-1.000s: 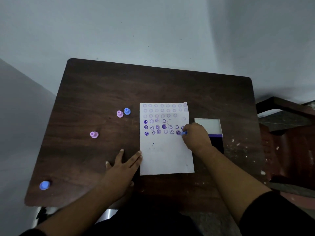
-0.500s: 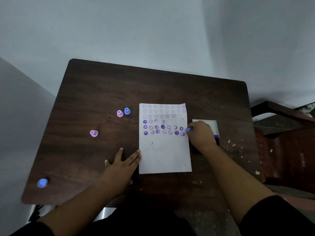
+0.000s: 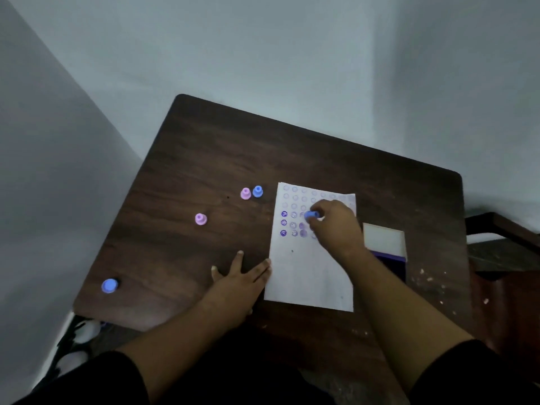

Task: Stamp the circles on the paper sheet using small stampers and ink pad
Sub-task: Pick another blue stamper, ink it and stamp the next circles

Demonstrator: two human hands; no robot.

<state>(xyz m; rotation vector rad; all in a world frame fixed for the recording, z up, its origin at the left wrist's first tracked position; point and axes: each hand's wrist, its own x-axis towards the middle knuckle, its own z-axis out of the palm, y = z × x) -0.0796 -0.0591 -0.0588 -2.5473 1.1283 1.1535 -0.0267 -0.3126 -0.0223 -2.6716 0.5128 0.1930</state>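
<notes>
On a dark wooden table [image 3: 204, 159] lies a white paper sheet [image 3: 309, 273] printed with rows of circles; the three nearest rows visible at its left side carry purple stamp marks, while the farther rows look faint. The right hand [image 3: 333, 223] rests over the middle of the printed rows, its fingers closed around a small blue stamper [image 3: 311, 214] whose end pokes out to the left of the fingertips, over the sheet; whether it touches the paper cannot be told. The left hand [image 3: 242, 279] lies flat on the table, fingers spread and holding nothing, with fingertips touching the sheet's near left edge. Just right of the sheet sits the ink pad [image 3: 388, 258], its white lid [image 3: 384, 238] open on the far side, partly hidden by the right forearm. Left of the sheet stand a pink stamper [image 3: 245, 193] and a blue one [image 3: 257, 191] side by side, another pink stamper [image 3: 200, 219] nearer and farther left, and a blue stamper [image 3: 109, 285] by the table's near left corner.
</notes>
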